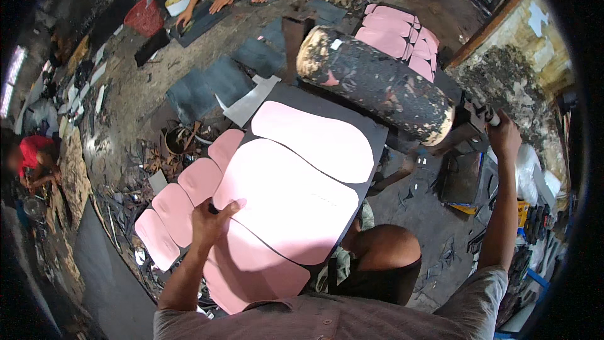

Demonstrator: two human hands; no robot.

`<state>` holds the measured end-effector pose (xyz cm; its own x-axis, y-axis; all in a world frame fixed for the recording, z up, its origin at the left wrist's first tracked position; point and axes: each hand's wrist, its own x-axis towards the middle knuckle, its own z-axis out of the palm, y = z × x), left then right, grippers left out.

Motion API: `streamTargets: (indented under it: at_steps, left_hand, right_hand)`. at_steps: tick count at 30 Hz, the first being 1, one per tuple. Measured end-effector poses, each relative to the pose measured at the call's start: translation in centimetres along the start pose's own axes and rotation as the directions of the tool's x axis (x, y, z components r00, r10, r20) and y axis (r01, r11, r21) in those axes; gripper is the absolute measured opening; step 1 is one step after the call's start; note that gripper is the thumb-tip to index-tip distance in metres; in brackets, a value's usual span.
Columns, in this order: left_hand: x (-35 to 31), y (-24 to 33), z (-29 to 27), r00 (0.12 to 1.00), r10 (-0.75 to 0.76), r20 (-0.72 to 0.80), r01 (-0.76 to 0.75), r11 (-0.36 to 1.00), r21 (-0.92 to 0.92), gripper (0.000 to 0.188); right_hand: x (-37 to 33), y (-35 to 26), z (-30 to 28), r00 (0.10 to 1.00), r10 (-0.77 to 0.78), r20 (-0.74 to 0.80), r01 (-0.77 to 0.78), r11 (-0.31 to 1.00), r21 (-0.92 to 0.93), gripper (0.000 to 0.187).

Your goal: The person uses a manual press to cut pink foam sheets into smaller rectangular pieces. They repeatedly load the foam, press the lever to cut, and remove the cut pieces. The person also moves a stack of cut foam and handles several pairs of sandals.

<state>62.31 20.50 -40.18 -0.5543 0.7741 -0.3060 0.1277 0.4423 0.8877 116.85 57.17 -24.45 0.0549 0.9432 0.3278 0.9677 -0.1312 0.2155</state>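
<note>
A dark sheet topped with large rounded pink panels slopes across my lap, up against a thick, paint-stained roller. My left hand grips the sheet's left edge, thumb on the pink surface and the other fingers partly hidden. Stretched out to the right, my right hand is closed round a pale crank handle at the roller's right end. More pink panels spread out to the left, below the sheet. Beyond the roller lies another dark sheet with pink pieces.
Dark flat sheets lie on the littered floor ahead. Further off, another person's hands work at a dark sheet near a red basket. A person in red sits at far left. Boxes and scraps crowd the right.
</note>
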Motion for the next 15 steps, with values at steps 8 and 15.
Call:
streamTargets:
  at_steps: [8,15]
  left_hand:
    - [1.4,-1.3,6.9,0.984,-0.024,-0.177,0.052,0.987,0.155,0.053]
    - [3.2,3.3,10.9,0.940,-0.190,-0.282,0.278,0.907,0.315,0.059]
  right_hand:
    - [-1.3,-0.2,-0.1,0.995,-0.009,-0.097,0.013,0.999,0.041,0.043]
    - [7.5,-1.9,8.7,0.959,0.005,-0.284,0.013,0.998,0.061,0.040]
